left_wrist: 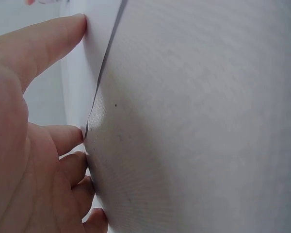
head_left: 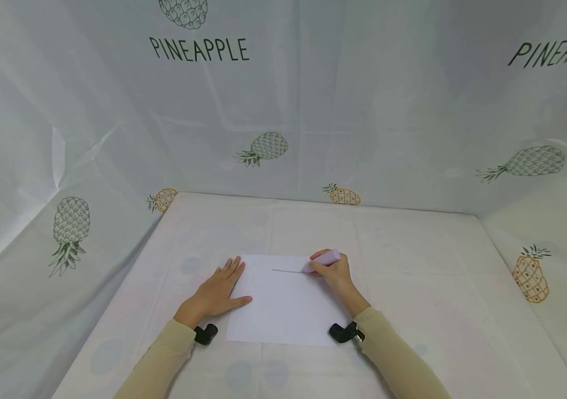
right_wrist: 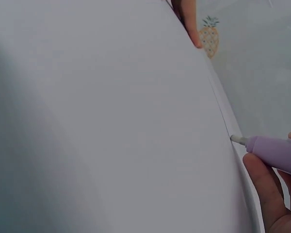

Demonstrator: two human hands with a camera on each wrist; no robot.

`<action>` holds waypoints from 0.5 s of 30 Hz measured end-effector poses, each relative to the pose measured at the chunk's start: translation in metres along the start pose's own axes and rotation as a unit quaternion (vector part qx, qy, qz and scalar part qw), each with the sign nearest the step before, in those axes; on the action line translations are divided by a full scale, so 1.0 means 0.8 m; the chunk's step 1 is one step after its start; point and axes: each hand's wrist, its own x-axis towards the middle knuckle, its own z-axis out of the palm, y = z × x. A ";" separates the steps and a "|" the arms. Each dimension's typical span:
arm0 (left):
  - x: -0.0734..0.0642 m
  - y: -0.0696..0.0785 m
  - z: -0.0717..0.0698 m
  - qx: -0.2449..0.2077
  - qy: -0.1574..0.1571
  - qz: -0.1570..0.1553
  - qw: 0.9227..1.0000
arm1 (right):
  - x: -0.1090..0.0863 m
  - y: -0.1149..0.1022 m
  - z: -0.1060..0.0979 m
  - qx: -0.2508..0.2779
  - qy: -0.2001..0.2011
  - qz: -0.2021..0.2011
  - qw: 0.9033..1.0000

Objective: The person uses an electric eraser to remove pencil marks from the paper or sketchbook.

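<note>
A white sheet of paper [head_left: 278, 310] lies on the table, with a thin dark line [head_left: 285, 271] across its upper part. My right hand [head_left: 335, 274] grips a thick light purple marker [head_left: 327, 258]. In the right wrist view the grey tip of the marker [right_wrist: 276, 154] touches the paper [right_wrist: 136, 97] at the end of the line. My left hand [head_left: 215, 291] rests with spread fingers on the paper's left edge. The left wrist view shows the thumb [left_wrist: 48, 41] on the sheet and the other fingertips at its edge.
A pale cloth with faint spots covers the table [head_left: 413, 266]. White curtains [head_left: 388, 111] printed with pineapples hang behind and at both sides. A black wrist device [head_left: 207, 334] is on the left arm, and another black device [head_left: 343, 332] on the right.
</note>
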 end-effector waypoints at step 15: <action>0.001 0.002 0.000 -0.002 0.000 -0.003 1.000 | 0.000 -0.002 -0.001 -0.005 -0.010 0.003 1.000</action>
